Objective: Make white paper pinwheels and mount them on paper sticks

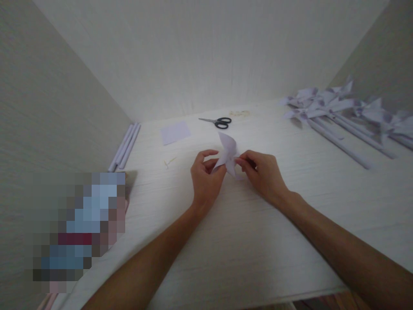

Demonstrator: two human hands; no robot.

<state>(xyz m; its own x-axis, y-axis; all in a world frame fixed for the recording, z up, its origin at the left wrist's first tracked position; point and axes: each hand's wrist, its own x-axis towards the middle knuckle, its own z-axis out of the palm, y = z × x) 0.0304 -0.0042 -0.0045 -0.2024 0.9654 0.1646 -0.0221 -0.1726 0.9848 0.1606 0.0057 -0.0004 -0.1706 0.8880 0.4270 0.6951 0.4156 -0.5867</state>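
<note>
Between my two hands, above the middle of the table, is a pale lilac paper pinwheel (229, 148) with curved, pointed blades. My left hand (208, 174) grips its lower left side between thumb and fingers. With thumb and fingertips pinched together, my right hand (258, 172) holds the pinwheel's right edge near its centre. Whether anything small sits in that pinch is hidden. Just beyond the pinwheel, black-handled scissors (219, 122) lie with their blades pointing left. A square of lilac paper (176, 132) lies flat to their left.
Several finished-looking pinwheels on paper sticks (338, 129) are heaped at the back right. Rolled paper sticks (125, 146) lie by the left wall. Small yellowish bits (239, 113) sit near the back wall, and thin pieces (169, 162) lie left of my hands. A blurred-out object (87, 219) stands at left.
</note>
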